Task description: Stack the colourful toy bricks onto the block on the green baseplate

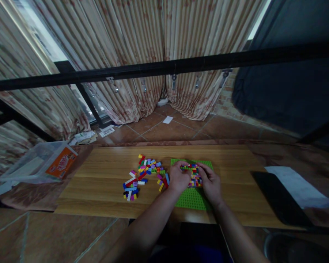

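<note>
A green studded baseplate (192, 200) lies on the wooden table, and a block of multicoloured toy bricks (195, 177) stands on it. My left hand (179, 176) is closed at the left side of this brick structure, its curled fingers covering that edge. Any small brick in those fingertips is hidden. Around the right side of the same structure, my right hand (211, 183) is closed, with thumb and fingers against it. Left of the baseplate lies a scattered pile of loose toy bricks (145, 171) in many colours; a few lie close to my left wrist.
The wooden table (98, 182) spans the front. At its left stands a clear plastic bin (35, 160) with an orange label. A black flat panel (279, 197) and a white sheet (298, 186) lie at the right end. A black metal bar (142, 71) crosses beyond the table before curtains.
</note>
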The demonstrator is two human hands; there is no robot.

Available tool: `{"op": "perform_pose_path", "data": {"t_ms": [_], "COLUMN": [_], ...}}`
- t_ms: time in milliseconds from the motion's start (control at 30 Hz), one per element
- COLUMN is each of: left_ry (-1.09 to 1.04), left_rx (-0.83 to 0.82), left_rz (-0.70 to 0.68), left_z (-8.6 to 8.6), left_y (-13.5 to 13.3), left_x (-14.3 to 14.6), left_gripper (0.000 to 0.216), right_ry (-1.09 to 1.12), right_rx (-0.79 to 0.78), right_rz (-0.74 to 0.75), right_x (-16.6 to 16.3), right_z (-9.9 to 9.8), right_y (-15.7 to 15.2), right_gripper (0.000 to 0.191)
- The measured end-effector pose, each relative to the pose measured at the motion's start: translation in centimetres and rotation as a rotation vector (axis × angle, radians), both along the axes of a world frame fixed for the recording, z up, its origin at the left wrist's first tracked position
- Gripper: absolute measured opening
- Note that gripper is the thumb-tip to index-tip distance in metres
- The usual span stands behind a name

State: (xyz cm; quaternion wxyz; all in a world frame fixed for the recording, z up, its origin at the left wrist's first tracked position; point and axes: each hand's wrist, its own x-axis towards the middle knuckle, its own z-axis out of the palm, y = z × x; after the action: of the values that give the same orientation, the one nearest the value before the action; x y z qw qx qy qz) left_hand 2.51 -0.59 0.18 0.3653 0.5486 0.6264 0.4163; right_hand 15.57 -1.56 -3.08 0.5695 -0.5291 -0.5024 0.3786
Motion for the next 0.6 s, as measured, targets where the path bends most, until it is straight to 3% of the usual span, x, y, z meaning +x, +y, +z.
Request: {"op": "perform_pose_path", "data": {"t_ms": [333, 467, 600], "left_ry": [-0.133, -0.111, 0.015], "left_rx": [0.061, 0.114, 0.108], "left_rz": [-0.041, 0.041, 0.206], "left_z": [1.1, 1.7, 2.0], "left_y": [-0.4, 0.2, 1.9], "left_x": [-1.3, -5.2, -11.5], "left_gripper": [0.031, 0.032, 0.032], "right_ry": [0.002, 0.013, 0.018], "right_rx": [-0.025, -0.042, -0.048], "right_rz": [-0.004, -0.007, -0.020], "right_x": [-0.2, -0.3, -0.4], "right_z": [0.4, 0.5, 0.5], "right_y": [-0.1, -0.2, -0.3], "right_gripper": [0.036, 0.037, 0.038]}}
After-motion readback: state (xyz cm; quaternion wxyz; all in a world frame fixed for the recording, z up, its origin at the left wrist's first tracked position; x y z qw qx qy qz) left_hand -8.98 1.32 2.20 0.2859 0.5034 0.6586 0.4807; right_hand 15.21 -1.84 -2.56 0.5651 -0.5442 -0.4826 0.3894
